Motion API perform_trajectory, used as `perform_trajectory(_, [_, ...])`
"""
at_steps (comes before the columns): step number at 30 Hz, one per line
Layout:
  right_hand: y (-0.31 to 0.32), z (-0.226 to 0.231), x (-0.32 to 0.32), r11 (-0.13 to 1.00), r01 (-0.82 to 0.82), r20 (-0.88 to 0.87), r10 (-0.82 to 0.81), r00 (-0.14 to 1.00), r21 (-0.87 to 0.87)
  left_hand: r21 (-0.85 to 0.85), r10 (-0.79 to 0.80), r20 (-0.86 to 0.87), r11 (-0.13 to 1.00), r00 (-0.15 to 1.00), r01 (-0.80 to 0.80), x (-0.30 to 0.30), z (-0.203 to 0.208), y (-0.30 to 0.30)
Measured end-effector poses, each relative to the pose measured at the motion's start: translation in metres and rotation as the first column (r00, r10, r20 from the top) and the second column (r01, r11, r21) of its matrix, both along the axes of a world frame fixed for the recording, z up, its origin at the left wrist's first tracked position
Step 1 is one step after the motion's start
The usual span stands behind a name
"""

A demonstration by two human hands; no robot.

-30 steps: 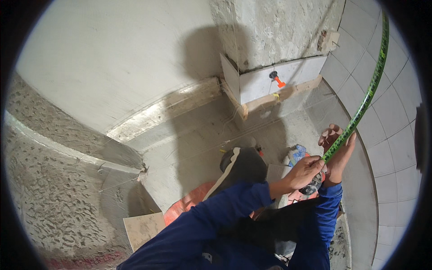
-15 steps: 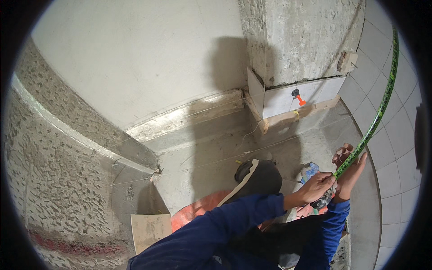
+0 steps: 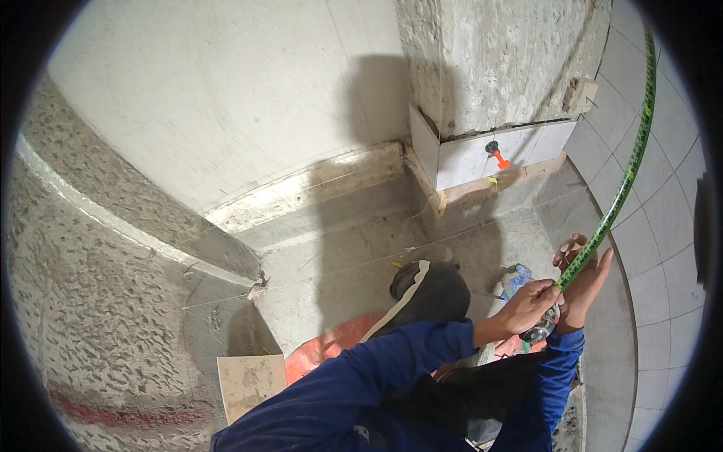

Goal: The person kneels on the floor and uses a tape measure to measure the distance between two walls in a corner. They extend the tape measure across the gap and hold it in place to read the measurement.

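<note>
Green-black patterned pole runs up and right from left hand, long axis slanting across grey tiles. Left grip clamped on lower end. Right hand just beside, behind pole, fingers apart; palm contact hard to tell.

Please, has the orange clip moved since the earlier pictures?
No, the orange clip keeps its same place against the white tiles; only the camera's view has shifted.
</note>
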State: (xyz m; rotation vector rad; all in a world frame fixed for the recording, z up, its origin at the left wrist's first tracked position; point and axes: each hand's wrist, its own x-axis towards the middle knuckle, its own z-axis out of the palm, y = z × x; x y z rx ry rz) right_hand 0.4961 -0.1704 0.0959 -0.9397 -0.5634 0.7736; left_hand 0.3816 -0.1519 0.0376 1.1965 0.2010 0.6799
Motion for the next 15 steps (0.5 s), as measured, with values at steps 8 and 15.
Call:
perform_trajectory(8, [-0.003, -0.004, -0.002, 0.999, 0.018, -0.046, -0.02, 0.999, -0.042, -0.047, 0.015, -0.051, 0.999, 0.999, -0.018, -0.002, 0.001, -0.007])
perform_trajectory(15, [0.023, -0.022, -0.003, 1.0, 0.02, -0.018, -0.02, 1.0, -0.01, 0.058, 0.058, -0.083, 0.997, 0.995, -0.053, -0.005, -0.009, 0.017])
